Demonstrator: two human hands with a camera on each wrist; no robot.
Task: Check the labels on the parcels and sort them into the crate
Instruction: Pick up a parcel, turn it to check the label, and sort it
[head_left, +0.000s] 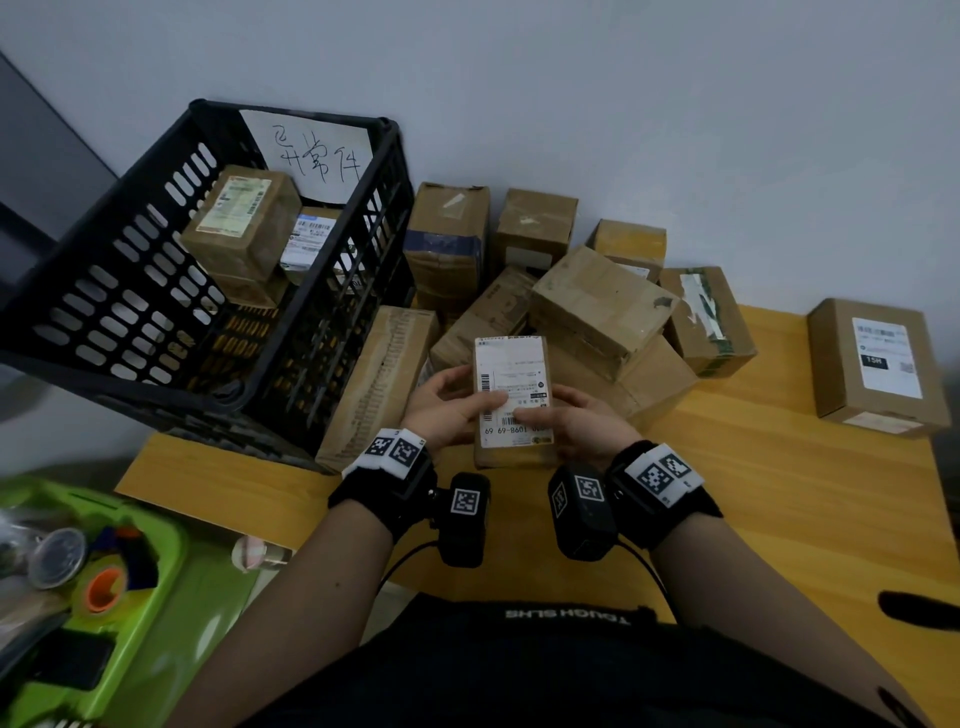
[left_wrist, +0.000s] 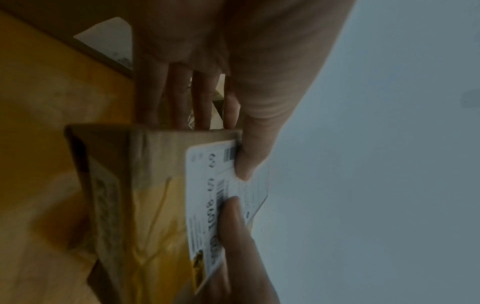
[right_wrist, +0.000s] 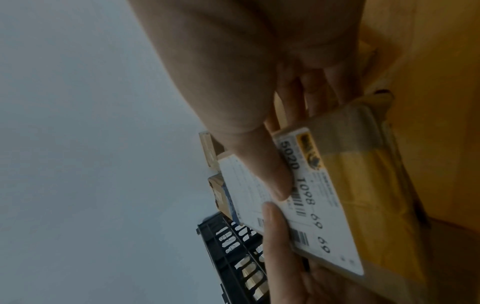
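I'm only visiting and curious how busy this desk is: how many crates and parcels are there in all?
Black crate: 1
Parcels showing in the crate: 2
Held parcel, gripped by left hand and right hand: 1
Loose parcels on the table: 9, as far as the pile shows
Total: 13
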